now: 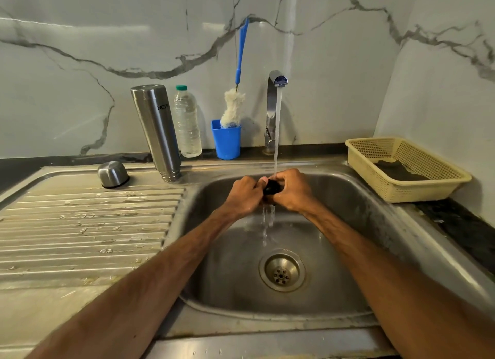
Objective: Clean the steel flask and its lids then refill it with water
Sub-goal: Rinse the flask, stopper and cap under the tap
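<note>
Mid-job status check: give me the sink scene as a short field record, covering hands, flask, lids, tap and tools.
hands: left hand and right hand both grip the black inner lid under the stream, over the sink
tap: running
steel flask: mouth down on the drainboard
steel outer cap: rim down, left of the flask
bottle brush: standing in the blue cup
plastic water bottle: capped, between flask and cup
basket: right counter, dark cloth inside

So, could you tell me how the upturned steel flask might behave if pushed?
The steel flask is tall and stands on its narrow mouth, so it probably tips easily. Smooth and cylindrical, it may slip and roll.
</note>
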The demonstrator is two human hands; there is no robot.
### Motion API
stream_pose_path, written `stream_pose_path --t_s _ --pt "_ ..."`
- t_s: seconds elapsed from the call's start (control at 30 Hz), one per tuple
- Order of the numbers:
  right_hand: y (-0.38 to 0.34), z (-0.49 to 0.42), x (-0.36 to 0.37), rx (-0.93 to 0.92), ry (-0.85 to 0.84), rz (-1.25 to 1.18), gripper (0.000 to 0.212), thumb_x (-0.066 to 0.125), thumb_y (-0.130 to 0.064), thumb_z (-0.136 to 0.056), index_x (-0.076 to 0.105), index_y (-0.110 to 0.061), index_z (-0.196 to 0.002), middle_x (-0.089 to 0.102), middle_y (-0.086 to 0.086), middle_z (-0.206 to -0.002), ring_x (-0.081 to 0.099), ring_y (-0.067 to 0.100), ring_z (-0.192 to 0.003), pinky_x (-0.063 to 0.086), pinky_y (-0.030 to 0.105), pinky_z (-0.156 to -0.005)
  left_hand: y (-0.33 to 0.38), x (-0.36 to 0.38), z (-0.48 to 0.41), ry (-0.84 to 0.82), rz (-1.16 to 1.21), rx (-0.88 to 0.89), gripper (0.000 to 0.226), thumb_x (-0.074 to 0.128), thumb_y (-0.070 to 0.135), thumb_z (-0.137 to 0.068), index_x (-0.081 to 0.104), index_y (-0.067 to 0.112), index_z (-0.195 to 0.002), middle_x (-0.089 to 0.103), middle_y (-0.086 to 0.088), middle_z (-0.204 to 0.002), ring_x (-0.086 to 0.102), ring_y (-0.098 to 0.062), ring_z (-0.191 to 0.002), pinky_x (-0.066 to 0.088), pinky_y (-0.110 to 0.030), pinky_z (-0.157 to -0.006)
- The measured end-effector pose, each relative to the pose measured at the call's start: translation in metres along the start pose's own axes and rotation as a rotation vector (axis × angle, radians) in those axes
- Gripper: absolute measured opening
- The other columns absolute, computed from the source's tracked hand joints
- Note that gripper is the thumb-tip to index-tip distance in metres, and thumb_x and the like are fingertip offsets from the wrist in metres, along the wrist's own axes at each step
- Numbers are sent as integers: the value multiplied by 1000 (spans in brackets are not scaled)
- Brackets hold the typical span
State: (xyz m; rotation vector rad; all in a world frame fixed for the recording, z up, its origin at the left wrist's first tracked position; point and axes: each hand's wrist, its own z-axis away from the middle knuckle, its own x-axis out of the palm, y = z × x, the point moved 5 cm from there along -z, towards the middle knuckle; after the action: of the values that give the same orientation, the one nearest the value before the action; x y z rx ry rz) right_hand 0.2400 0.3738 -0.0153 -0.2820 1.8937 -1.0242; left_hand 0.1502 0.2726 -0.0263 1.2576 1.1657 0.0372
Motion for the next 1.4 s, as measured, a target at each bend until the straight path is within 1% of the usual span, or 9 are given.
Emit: stream_pose_path --t_s 0.13,0.27,0.37,0.7,0.93,1.07,1.2,1.33,1.4 --pt "3 -1 -1 26 -32 -68 52 91 -4 -63 72 -9 -111 75 7 -105 71 15 -91 62 31 -79 -7 -4 -2 3 86 -77 45 43 34 -110 68 5 -86 61 -5 -73 56 -14 -66 47 -24 -63" --pt "13 -1 -1 108 -88 -129 52 88 -7 -69 68 -7 -118 73 9 -108 72 19 -93 62 34 -82 -14 4 -2 -40 259 -153 47 48 39 -107 72 1 -92 76 -13 -83 75 -23 -74 63 -38 -79" --pt "21 0 -6 154 -74 -176 46 88 -9 -72 68 -6 -114 74 8 -104 73 20 -92 61 37 -85 -11 13 1 -83 396 -155 42 49 35 -108 72 1 -98 78 -15 -90 78 -27 -83 64 -44 -82" --pt "16 1 -9 123 -76 -91 42 84 -10 -77 69 -8 -116 73 9 -104 71 20 -91 61 41 -86 -10 14 -2 -56 329 -73 23 52 21 -107 75 14 -103 77 -10 -93 76 -24 -90 64 -41 -84" --pt "17 3 -12 157 -71 -96 47 86 -16 -75 66 -9 -117 70 2 -102 64 8 -84 53 22 -70 -11 15 -1 -85 382 -109 26 50 18 -108 73 9 -104 77 -12 -95 77 -22 -89 64 -39 -84" --pt "19 3 -15 177 -46 -127 52 88 -15 -72 66 -9 -118 72 6 -110 68 17 -95 59 37 -88 -10 15 -1 -84 396 -110 27 48 17 -108 73 7 -107 77 -13 -98 77 -22 -90 64 -37 -83" --pt "16 4 -18 155 -14 -163 54 87 -12 -72 65 -9 -121 67 0 -106 64 15 -95 54 25 -79 -7 15 1 -75 389 -100 29 47 17 -109 72 4 -104 77 -13 -97 76 -23 -90 64 -36 -83" --pt "15 5 -17 151 -14 -135 55 88 -11 -71 65 -9 -121 69 2 -109 65 19 -104 55 30 -89 -7 13 0 -63 375 -88 27 48 17 -108 72 8 -102 76 -10 -96 76 -18 -88 64 -33 -81" --pt "13 4 -19 128 18 -150 59 88 -11 -71 64 -9 -124 67 0 -111 62 15 -102 50 20 -80 -7 11 0 -58 370 -85 26 48 18 -108 72 8 -103 77 -11 -95 76 -21 -88 64 -33 -80"
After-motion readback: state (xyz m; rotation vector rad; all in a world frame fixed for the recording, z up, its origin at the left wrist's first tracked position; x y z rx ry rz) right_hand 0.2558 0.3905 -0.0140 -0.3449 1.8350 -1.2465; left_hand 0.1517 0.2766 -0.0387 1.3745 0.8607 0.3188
